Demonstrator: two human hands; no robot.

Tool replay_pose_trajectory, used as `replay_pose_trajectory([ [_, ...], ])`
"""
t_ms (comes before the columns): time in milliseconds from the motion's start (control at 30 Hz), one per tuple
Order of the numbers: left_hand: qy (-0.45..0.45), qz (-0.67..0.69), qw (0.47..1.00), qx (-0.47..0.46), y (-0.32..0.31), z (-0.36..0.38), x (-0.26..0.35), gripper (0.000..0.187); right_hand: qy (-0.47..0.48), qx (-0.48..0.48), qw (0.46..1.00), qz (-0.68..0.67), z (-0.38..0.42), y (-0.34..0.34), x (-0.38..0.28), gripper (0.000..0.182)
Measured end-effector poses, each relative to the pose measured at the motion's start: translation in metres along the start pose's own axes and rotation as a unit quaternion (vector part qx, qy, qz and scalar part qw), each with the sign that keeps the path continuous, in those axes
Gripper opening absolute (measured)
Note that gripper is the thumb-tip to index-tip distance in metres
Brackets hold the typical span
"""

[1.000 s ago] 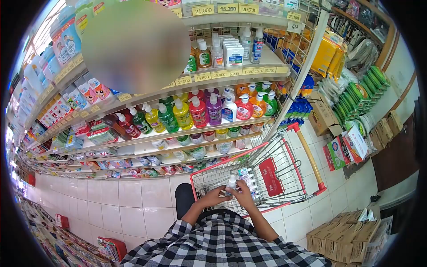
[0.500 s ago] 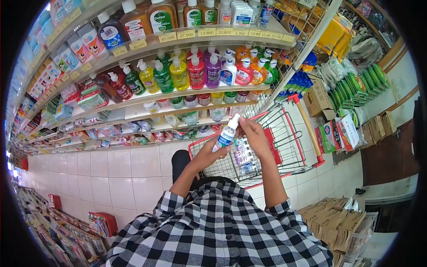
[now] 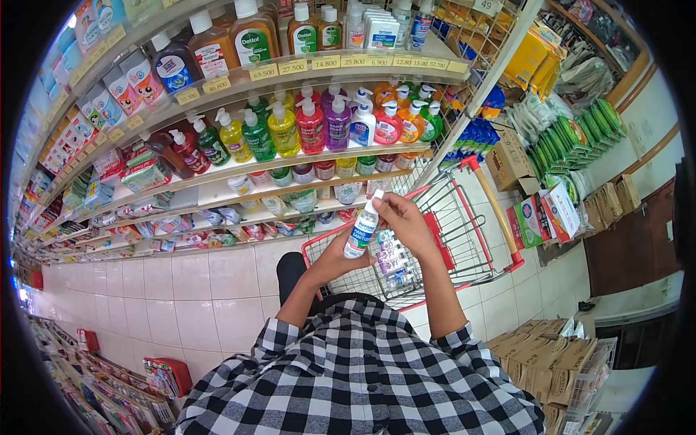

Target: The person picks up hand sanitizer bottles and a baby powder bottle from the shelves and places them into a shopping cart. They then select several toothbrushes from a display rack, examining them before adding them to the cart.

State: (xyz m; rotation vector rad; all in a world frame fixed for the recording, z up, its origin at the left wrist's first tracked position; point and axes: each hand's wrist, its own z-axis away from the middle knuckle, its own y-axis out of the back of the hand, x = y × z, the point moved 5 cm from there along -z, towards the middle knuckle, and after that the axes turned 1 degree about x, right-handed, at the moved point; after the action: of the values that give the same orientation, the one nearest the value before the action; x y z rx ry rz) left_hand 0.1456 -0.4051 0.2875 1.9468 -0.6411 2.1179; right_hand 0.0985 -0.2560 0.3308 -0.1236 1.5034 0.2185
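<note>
My left hand (image 3: 332,262) is wrapped around the lower part of a small hand sanitizer bottle (image 3: 362,237), which has a blue and white label and a white top. The bottle tilts a little to the right, its label facing up at me. At its neck, the thumb and fingers of my right hand (image 3: 404,223) close on the bottle just under the white top. Both hands are above a wire shopping cart (image 3: 453,250) with red trim. Inside the cart lie several small white and purple packs (image 3: 393,255), partly hidden by my hands.
Ahead, a shelf holds coloured hand soap pump bottles (image 3: 312,127), with antiseptic bottles (image 3: 254,40) above. Boxes and green packets (image 3: 580,145) stand at the right. Cardboard cartons (image 3: 540,362) are stacked at lower right, and a red basket (image 3: 168,375) is at lower left.
The bottle has moved slightly left and down toward me and stands more upright, its label turned more to view. My right hand has moved left with it. The view has shifted slightly.
</note>
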Motion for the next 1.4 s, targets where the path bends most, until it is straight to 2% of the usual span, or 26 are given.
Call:
replay_pose_trajectory([
  [167,0.001,0.002,1.000,-0.003,0.005,-0.002,-0.005,0.054,-0.008,-0.004,1.000,-0.018,-0.004,-0.010,-0.001,0.026],
  [233,-0.005,-0.017,1.000,0.001,0.006,-0.002,-0.003,0.054,0.021,0.021,0.999,-0.019,-0.008,-0.011,0.005,0.026],
  [300,-0.018,-0.036,0.999,0.001,0.008,-0.002,-0.005,0.054,0.027,0.033,0.999,0.001,-0.007,-0.012,-0.001,0.027],
  [367,0.005,-0.051,0.999,0.017,0.011,-0.001,-0.009,0.053,0.027,0.014,0.996,0.085,-0.010,-0.010,-0.001,0.028],
  [433,-0.017,-0.071,0.997,0.014,0.019,-0.004,-0.025,0.053,0.043,0.017,0.995,0.094,-0.013,-0.008,-0.017,0.028],
  [500,0.062,-0.027,0.997,-0.023,0.030,-0.003,-0.053,0.056,0.168,0.072,0.961,0.208,-0.016,0.004,-0.058,0.027],
  [533,0.089,-0.107,0.990,-0.034,0.037,0.000,-0.063,0.053,0.198,0.116,0.949,0.218,-0.020,0.015,-0.077,0.027],
  [567,0.088,-0.110,0.989,-0.037,0.043,0.005,-0.073,0.053,0.240,0.166,0.930,0.223,-0.017,0.023,-0.109,0.026],
  [633,0.155,-0.228,0.960,-0.043,0.059,0.018,-0.108,0.046,0.326,0.236,0.883,0.243,-0.022,0.050,-0.158,0.029],
  [667,0.153,-0.231,0.960,-0.045,0.068,0.024,-0.129,0.046,0.363,0.273,0.857,0.243,-0.026,0.060,-0.179,0.030],
  [700,0.193,-0.231,0.952,-0.051,0.079,0.032,-0.160,0.043,0.393,0.305,0.848,0.181,-0.032,0.069,-0.195,0.029],
  [733,0.233,-0.230,0.943,-0.056,0.088,0.041,-0.187,0.041,0.383,0.324,0.846,0.180,-0.037,0.075,-0.214,0.028],
  [767,0.231,-0.233,0.943,-0.055,0.094,0.050,-0.202,0.041,0.373,0.348,0.845,0.163,-0.049,0.085,-0.223,0.029],
  [833,0.287,-0.111,0.946,-0.104,0.099,0.068,-0.233,0.045,0.432,0.372,0.801,0.184,-0.074,0.097,-0.241,0.029],
  [933,0.239,-0.119,0.961,-0.067,0.119,0.090,-0.288,0.039,0.442,0.350,0.799,0.209,-0.108,0.102,-0.254,0.030],
  [967,0.235,-0.121,0.962,-0.064,0.119,0.093,-0.285,0.039,0.446,0.349,0.798,0.208,-0.118,0.104,-0.255,0.030],
  [1033,0.202,-0.024,0.979,0.029,0.127,0.096,-0.274,0.033,0.424,0.343,0.793,0.271,-0.145,0.107,-0.251,0.030],
  [1067,0.198,-0.026,0.979,0.032,0.131,0.098,-0.277,0.033,0.423,0.335,0.801,0.260,-0.156,0.109,-0.249,0.029],
  [1133,0.234,-0.027,0.968,0.084,0.141,0.101,-0.287,0.030,0.411,0.333,0.806,0.266,-0.171,0.112,-0.247,0.029],
  [1333,0.222,0.008,0.968,0.116,0.144,0.108,-0.289,0.029,0.383,0.308,0.818,0.299,-0.207,0.117,-0.252,0.031],
  [1400,0.224,0.018,0.967,0.121,0.145,0.107,-0.290,0.028,0.361,0.314,0.795,0.373,-0.216,0.118,-0.256,0.036],
])
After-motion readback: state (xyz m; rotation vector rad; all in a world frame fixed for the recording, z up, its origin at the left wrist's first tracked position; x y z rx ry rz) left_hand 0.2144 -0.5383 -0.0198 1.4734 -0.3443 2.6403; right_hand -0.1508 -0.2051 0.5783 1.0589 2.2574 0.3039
